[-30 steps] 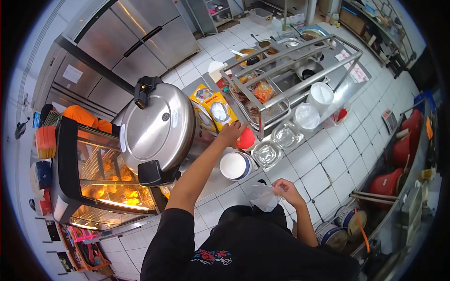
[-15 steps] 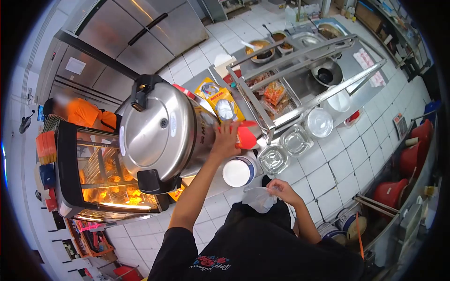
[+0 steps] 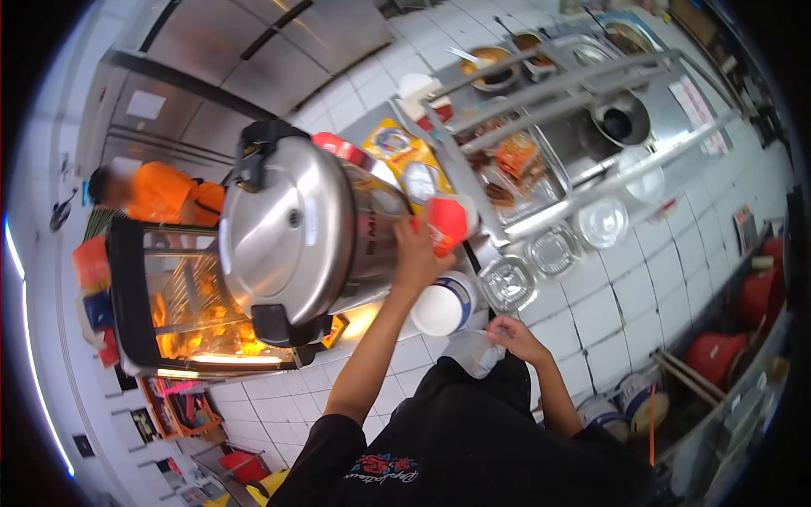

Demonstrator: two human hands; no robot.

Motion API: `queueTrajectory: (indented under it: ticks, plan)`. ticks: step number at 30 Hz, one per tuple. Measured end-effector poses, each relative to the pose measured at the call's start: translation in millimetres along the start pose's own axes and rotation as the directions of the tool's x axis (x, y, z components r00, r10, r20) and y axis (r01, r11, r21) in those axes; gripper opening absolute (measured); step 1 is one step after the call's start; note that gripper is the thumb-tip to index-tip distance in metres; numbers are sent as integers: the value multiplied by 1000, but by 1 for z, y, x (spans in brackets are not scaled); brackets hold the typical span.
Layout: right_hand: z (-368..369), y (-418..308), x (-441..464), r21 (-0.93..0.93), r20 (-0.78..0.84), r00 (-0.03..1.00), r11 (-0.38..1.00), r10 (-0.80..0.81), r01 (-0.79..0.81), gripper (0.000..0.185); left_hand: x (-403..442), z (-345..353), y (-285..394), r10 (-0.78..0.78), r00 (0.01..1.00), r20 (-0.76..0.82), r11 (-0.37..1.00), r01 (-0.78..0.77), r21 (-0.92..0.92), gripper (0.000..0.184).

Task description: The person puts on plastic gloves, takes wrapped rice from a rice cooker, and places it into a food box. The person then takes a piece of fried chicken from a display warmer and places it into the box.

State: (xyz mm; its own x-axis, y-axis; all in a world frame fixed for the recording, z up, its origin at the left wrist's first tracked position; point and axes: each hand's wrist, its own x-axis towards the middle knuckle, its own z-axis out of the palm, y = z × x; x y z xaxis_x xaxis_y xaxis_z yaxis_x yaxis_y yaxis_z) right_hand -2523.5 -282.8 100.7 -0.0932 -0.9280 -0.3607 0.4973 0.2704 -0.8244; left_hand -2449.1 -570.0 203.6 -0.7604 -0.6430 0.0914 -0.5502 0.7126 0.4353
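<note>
My left hand [image 3: 416, 252] reaches forward beside the large steel rice cooker [image 3: 283, 224], fingers closed on a red paper food carton [image 3: 446, 226]. A white edge shows on the carton's far side. Close to my body, my right hand [image 3: 517, 340] pinches a clear plastic bag [image 3: 473, 351] that hangs limp in front of my shirt. Between the two hands stands a round white tub [image 3: 439, 308] with a blue band. Two clear plastic containers [image 3: 507, 283] sit just beyond my right hand.
A steel-railed counter holds a tray of packed food [image 3: 519, 169] and a metal bowl [image 3: 621, 122]. Yellow boxes [image 3: 410, 165] lie behind the cooker. A lit glass warmer [image 3: 211, 313] stands at left, with a person in orange [image 3: 160, 194] behind. Red basins [image 3: 710, 359] are at right.
The red carton has turned in my left hand and sits a little higher, showing its white edge. My right hand still pinches the bag. The whole view has shifted slightly.
</note>
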Motion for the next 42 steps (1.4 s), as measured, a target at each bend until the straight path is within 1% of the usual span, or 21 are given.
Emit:
queueTrajectory:
  ticks: [3, 6, 9, 12, 15, 18, 22, 24, 27, 28, 30, 31, 32, 33, 34, 35, 36, 38, 39, 40, 42]
  plan:
    - [7, 0, 3, -27, 44, 999, 999, -27, 29, 14, 5, 2, 9, -15, 985, 174, 981, -19, 191, 123]
    - [12, -14, 2, -94, 85, 996, 995, -14, 22, 14, 11, 25, -17, -14, 984, 178, 1000, 14, 3, 116]
    - [18, -21, 2, -101, 76, 996, 993, -48, 55, 13, 9, 32, -36, 53, 997, 61, 972, -37, -231, 103]
    - [25, -32, -2, -107, 79, 997, 994, -21, 30, 13, 0, 31, -41, 138, 990, -1, 962, -134, -236, 95]
    - [28, -33, 1, -162, 114, 993, 986, -12, 31, 14, -2, 28, -38, 170, 985, -17, 960, -170, -222, 88]
    - [32, -34, 3, -206, 142, 990, 978, -5, 35, 14, -5, 20, -31, 85, 996, 26, 978, -79, -191, 73]
    - [39, -43, 6, -233, 155, 987, 970, -35, 71, 14, -14, -2, -25, 3, 1000, -26, 980, -8, -201, 44]
    - [48, -55, 2, -215, 186, 982, 974, -37, 77, 16, -23, -39, -6, -5, 1000, -14, 971, 2, -239, 32]
    - [64, -73, -4, -224, 280, 960, 972, -5, 71, 15, -62, -82, 8, 50, 961, -271, 937, -139, -321, 17]
    - [66, -73, -3, -240, 295, 955, 967, -7, 82, 15, -83, -104, 14, 48, 960, -276, 904, -159, -396, 21]
    - [74, -68, 1, -284, 388, 922, 953, 16, 103, 15, -135, -129, 5, 94, 954, -285, 865, -220, -450, 27]
    - [82, -65, 5, -326, 375, 925, 943, 64, 67, 15, -167, -138, -1, 96, 950, -297, 851, -233, -470, 31]
    - [91, -61, 8, -371, 365, 924, 928, 114, 32, 15, -201, -139, -11, 58, 957, -286, 844, -200, -499, 30]
    - [102, -55, 11, -419, 355, 921, 908, 159, 4, 16, -237, -138, -19, -36, 943, -332, 812, -166, -559, 28]
    - [121, -40, 14, -395, 285, 958, 908, -23, 139, 19, -272, -136, -26, -118, 920, -375, 776, -151, -613, 27]
    - [129, -31, 20, -474, 365, 929, 872, 66, 125, 19, -306, -138, -31, -186, 891, -415, 735, -154, -660, 25]
    - [134, -22, 30, -546, 427, 893, 827, 142, 130, 20, -341, -145, -33, -313, 870, -381, 660, -89, -746, 12]
    - [165, -20, 49, -657, 526, 794, 738, 304, 153, 22, -403, -135, -45, -558, 726, -402, 579, -7, -815, 6]
    - [188, -12, 54, -630, 529, 800, 763, 285, 144, 22, -435, -133, -49, -655, 640, -402, 529, 9, -849, 4]
    - [212, -2, 59, -600, 526, 809, 788, 262, 135, 23, -465, -137, -51, -706, 569, -422, 535, 38, -844, 22]
    - [266, 13, 62, -539, 556, 800, 831, 225, 140, 25, -531, -142, -63, -735, 380, -562, 626, 62, -777, 31]
